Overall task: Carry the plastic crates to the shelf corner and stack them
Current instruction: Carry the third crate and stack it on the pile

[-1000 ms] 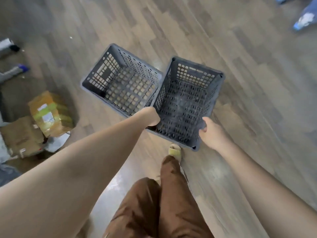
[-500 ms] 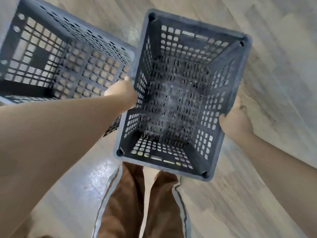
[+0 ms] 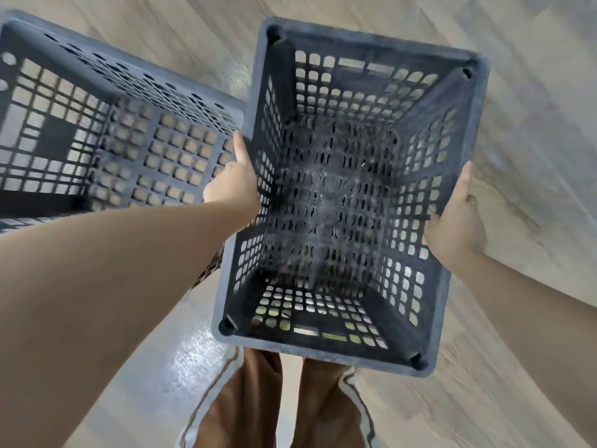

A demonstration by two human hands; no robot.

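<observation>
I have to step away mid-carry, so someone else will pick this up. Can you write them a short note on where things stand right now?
Left hand: grips the left rim of the right crate, forefinger stretched along the edge.
Right hand: grips the same crate's right rim, thumb on top.
Right crate: empty, held between both hands above the floor, in front of the legs.
Left crate: empty, beside it, untouched; whether the two touch cannot be told.
Done: one crate gripped on both sides.
Left: carry both to the shelf corner and stack them. No shelf in view.
</observation>
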